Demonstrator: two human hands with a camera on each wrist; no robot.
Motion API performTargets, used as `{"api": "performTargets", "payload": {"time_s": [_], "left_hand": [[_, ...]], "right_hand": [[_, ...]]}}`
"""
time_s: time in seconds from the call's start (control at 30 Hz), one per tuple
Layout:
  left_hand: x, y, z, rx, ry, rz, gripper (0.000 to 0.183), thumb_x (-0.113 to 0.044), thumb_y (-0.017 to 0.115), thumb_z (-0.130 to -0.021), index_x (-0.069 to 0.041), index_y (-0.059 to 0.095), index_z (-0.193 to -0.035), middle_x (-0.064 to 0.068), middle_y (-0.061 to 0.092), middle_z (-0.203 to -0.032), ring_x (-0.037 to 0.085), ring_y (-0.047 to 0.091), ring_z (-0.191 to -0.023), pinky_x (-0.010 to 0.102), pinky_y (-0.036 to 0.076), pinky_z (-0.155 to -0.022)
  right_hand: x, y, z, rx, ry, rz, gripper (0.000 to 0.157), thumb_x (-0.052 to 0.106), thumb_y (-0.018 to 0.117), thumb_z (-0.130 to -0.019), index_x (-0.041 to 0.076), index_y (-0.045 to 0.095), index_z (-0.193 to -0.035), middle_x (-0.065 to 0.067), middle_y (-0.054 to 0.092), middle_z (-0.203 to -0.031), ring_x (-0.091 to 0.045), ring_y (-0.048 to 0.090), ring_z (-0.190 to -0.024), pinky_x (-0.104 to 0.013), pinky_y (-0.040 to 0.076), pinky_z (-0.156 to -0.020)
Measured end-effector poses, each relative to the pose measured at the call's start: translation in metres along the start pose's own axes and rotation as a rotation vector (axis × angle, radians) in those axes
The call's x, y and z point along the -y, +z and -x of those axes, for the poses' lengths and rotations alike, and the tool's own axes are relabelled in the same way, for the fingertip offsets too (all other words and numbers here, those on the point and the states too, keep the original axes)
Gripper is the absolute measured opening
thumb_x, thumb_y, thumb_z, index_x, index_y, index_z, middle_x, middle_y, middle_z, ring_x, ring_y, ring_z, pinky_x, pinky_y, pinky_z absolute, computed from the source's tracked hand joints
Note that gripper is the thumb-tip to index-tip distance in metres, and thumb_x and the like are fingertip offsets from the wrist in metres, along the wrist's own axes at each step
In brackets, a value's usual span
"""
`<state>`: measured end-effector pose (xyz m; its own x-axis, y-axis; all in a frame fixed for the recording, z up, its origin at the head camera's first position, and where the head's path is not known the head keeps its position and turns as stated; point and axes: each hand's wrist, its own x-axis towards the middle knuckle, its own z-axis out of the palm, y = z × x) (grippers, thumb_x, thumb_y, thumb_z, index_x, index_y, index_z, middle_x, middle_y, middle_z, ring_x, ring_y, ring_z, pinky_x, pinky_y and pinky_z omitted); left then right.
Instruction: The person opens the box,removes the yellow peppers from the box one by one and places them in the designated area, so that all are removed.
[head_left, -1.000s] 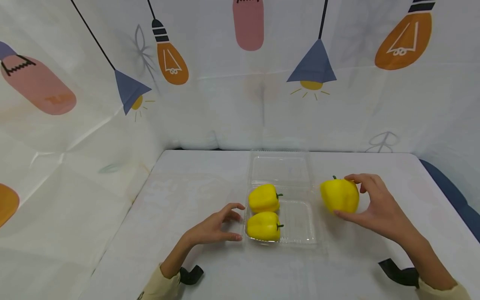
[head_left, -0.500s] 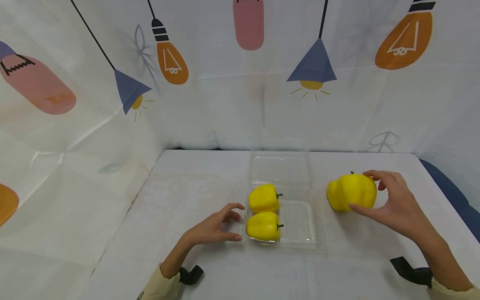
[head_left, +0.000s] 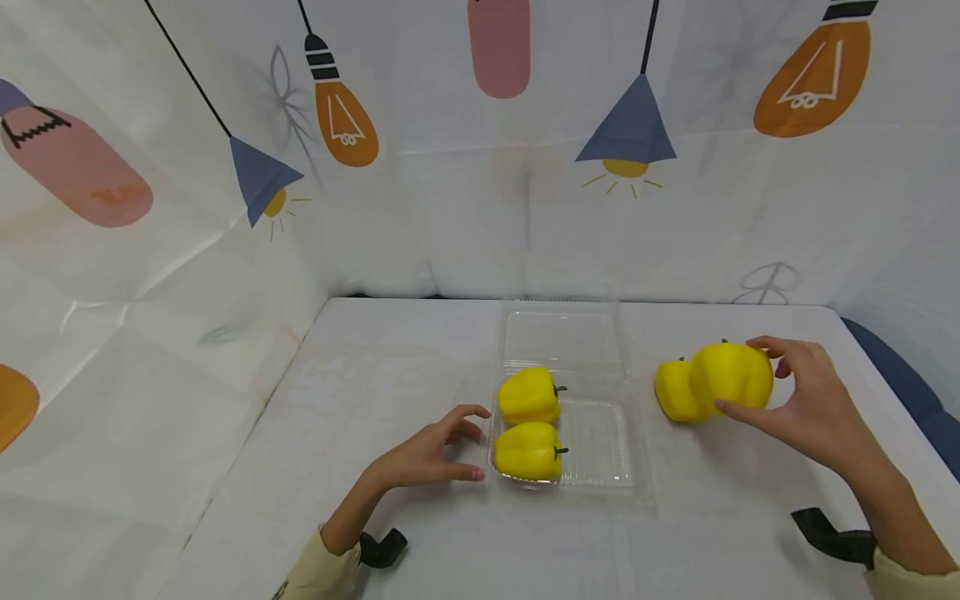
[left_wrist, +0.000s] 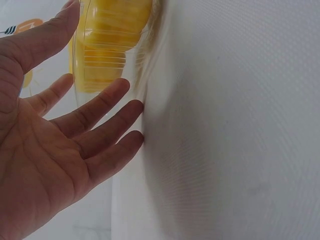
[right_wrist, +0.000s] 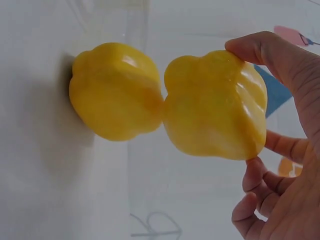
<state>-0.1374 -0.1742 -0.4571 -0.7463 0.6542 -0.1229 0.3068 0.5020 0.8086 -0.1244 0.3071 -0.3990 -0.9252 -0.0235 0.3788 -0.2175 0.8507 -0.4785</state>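
Observation:
My right hand [head_left: 813,398] pinches a yellow bell pepper [head_left: 738,377] between thumb and fingertips and holds it above the table. Another yellow bell pepper [head_left: 675,392] stands on the table, partly hidden behind the held one in the head view; the right wrist view shows this standing pepper [right_wrist: 114,92] below the held pepper [right_wrist: 215,105]. Two more bell peppers [head_left: 527,452] lie in the left half of a clear plastic clamshell box [head_left: 600,442]. Beside the box's left wall, my left hand [head_left: 431,450] has its fingers spread and relaxed; whether they touch it I cannot tell.
The box's lid [head_left: 558,337] lies folded back toward the far edge of the white table [head_left: 390,350]. A white printed curtain [head_left: 450,217] hangs behind the table and along its left. Something dark blue [head_left: 900,367] is beyond the right edge.
My right hand has moved right and slightly away with its pepper, uncovering the standing pepper that was hidden behind it. The left hand and the box have stayed in place.

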Motion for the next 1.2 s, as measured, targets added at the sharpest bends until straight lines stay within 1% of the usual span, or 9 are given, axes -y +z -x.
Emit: {"api": "performTargets", "payload": {"time_s": [0.2,0.4,0.57,0.83,1.2], "left_hand": [[-0.002,-0.001,0.0,0.004,-0.008,0.005,0.075,-0.042,0.074,-0.079,-0.034,0.028,-0.138,-0.001,0.057,-0.122,0.015,0.052,-0.116,0.045,0.039,-0.102],[-0.003,-0.001,0.0,0.005,-0.012,-0.001,0.075,-0.042,0.074,-0.079,-0.035,0.028,-0.138,-0.002,0.057,-0.122,0.015,0.052,-0.116,0.044,0.039,-0.102],[-0.002,-0.001,0.0,0.005,-0.018,0.009,0.075,-0.042,0.075,-0.078,-0.035,0.028,-0.138,-0.001,0.057,-0.122,0.016,0.052,-0.116,0.045,0.039,-0.102],[-0.002,0.0,0.0,0.005,-0.013,0.018,0.075,-0.041,0.075,-0.079,-0.034,0.029,-0.137,0.0,0.058,-0.122,0.016,0.052,-0.116,0.045,0.038,-0.102],[-0.002,0.0,0.0,0.004,-0.02,0.017,0.075,-0.041,0.075,-0.078,-0.035,0.029,-0.137,0.0,0.058,-0.121,0.016,0.052,-0.116,0.046,0.038,-0.102]], "right_hand": [[-0.009,-0.002,-0.001,0.015,0.04,0.01,0.086,0.028,0.091,-0.058,0.001,0.046,-0.126,-0.025,0.042,-0.114,-0.036,0.036,-0.091,-0.04,0.033,-0.06],[-0.016,-0.005,-0.002,0.018,0.066,0.022,0.086,0.028,0.091,-0.058,0.001,0.045,-0.126,-0.026,0.042,-0.114,-0.036,0.036,-0.091,-0.04,0.033,-0.06],[-0.022,-0.004,-0.002,0.028,0.086,0.031,0.085,0.03,0.089,-0.062,-0.001,0.044,-0.127,-0.027,0.04,-0.115,-0.038,0.036,-0.092,-0.041,0.033,-0.06],[-0.035,0.003,-0.001,0.062,0.124,0.042,0.083,0.035,0.085,-0.067,-0.003,0.042,-0.127,-0.028,0.04,-0.114,-0.038,0.035,-0.092,-0.04,0.033,-0.06],[-0.051,0.019,0.001,0.134,0.159,0.062,0.083,0.04,0.083,-0.069,-0.002,0.041,-0.127,-0.029,0.04,-0.113,-0.04,0.036,-0.091,-0.041,0.038,-0.059]]}}
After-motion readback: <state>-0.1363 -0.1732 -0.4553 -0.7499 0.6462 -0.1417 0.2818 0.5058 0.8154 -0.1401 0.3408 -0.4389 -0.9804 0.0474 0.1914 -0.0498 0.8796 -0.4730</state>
